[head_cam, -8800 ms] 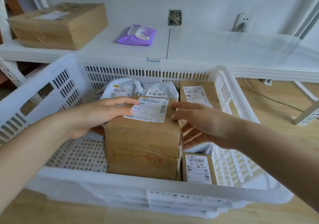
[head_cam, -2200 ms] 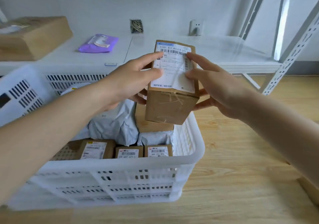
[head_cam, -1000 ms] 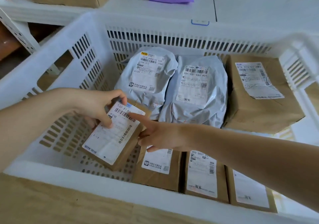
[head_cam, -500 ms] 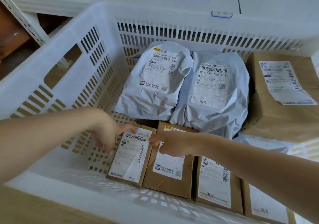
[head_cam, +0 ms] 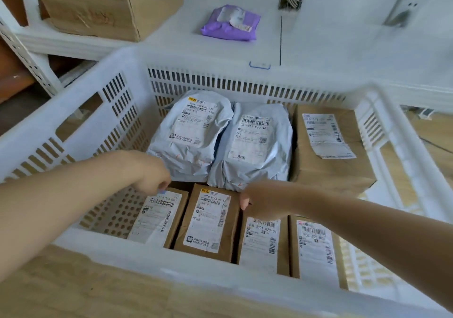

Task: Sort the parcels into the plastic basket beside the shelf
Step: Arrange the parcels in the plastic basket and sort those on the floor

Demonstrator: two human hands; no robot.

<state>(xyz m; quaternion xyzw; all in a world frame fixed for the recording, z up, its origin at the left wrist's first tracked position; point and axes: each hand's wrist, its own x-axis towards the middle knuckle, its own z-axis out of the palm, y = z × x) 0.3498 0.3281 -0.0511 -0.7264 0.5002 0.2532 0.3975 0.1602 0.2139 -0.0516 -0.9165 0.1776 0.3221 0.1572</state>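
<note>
1. Parcels fill the white basket [head_cam: 81, 102], which stands on the wooden floor against the shelf [head_cam: 343, 48].
2. Four small boxes stand in a row along the near wall; behind them lie two grey bags [head_cam: 191, 134] and a larger box [head_cam: 328, 146].
3. Left hand [head_cam: 153, 173] hangs curled over the far end of the leftmost small box [head_cam: 159, 217], fingertips touching its label; whether it pinches anything I cannot tell.
4. Right hand [head_cam: 259, 200] is curled between the second box [head_cam: 210, 219] and third box [head_cam: 263, 241], thumb at the second box's edge, fingers hidden.
5. On the shelf sit a purple pouch [head_cam: 230, 23] and a carton [head_cam: 110, 4].
</note>
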